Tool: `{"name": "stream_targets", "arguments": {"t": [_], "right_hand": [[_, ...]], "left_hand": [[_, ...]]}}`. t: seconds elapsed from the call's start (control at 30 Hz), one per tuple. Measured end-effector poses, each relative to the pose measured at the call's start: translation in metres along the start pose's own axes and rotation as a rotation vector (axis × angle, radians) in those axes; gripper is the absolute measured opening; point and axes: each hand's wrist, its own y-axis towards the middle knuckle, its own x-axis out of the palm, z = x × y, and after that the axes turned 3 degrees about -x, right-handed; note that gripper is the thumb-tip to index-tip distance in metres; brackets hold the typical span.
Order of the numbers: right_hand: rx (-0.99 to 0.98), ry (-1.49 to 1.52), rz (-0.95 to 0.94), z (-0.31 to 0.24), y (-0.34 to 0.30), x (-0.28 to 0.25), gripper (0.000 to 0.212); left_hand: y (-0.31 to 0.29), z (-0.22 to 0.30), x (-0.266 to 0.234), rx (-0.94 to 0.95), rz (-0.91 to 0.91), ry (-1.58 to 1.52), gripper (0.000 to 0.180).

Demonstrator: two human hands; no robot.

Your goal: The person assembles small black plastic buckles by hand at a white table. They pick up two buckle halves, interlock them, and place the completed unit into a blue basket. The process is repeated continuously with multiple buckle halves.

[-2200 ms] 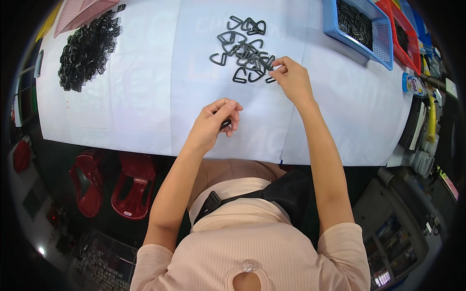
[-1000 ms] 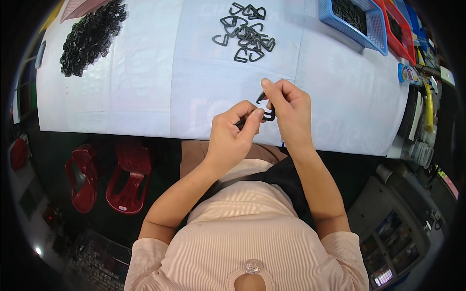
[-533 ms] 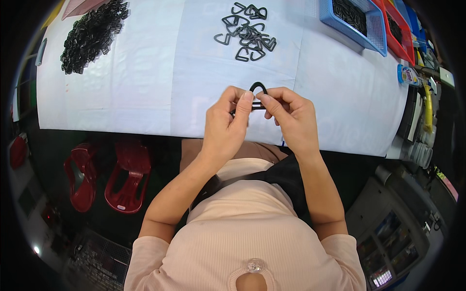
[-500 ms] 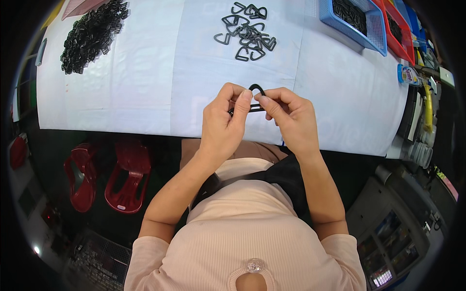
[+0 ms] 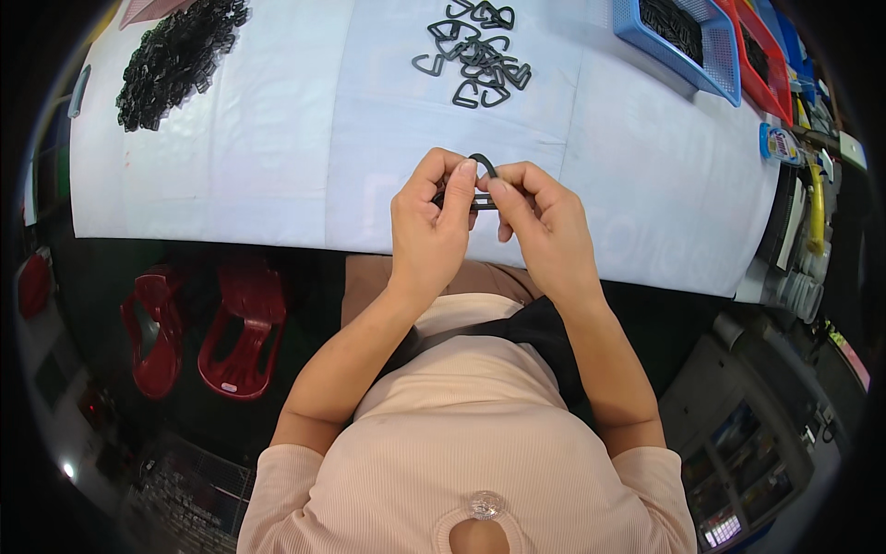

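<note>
Between my two hands, just above the near edge of the table, is a black D-shaped buckle [image 5: 484, 164] with a curved loop and a straight slotted bar. My left hand [image 5: 431, 226] is closed, its thumb and fingers pinching the loop's left side and the end of the bar. My right hand [image 5: 554, 231] is also closed, with thumb and forefinger on the loop's right side. The fingers cover much of the buckle, so whether its loop meets the bar cannot be seen. Beyond my hands lies a loose group of similar black buckles [image 5: 480, 57], some like open hooks.
A large heap of small black parts [image 5: 171, 69] lies at the table's far left. At the far right stand a blue basket [image 5: 669, 65] and a red basket [image 5: 775, 88], both holding dark parts. Red chairs [image 5: 242, 346] are below the white-covered table [image 5: 231, 194].
My right hand has shifted slightly left, closer to my left hand. The buckle's loop now leans a little more, still held by both hands.
</note>
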Motion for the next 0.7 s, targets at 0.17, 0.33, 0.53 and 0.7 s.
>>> {"name": "stream_targets", "arguments": {"t": [0.17,0.33,0.53,0.7], "right_hand": [[0.002,-0.082,-0.063,0.003,-0.005,-0.010,0.016],[-0.061,-0.206,-0.128,0.006,-0.001,-0.016,0.018],[0.131,-0.144,-0.082,0.009,0.006,-0.013,0.037],[0.176,0.228,-0.078,0.005,0.008,-0.019,0.046]], "left_hand": [[0.003,0.004,-0.007,-0.064,-0.112,0.006,0.020],[0.012,0.005,-0.027,-0.072,-0.290,0.188,0.024],[0.002,0.001,-0.019,-0.135,-0.355,0.015,0.027],[0.000,0.000,-0.017,0.007,-0.178,0.028,0.026]]}}
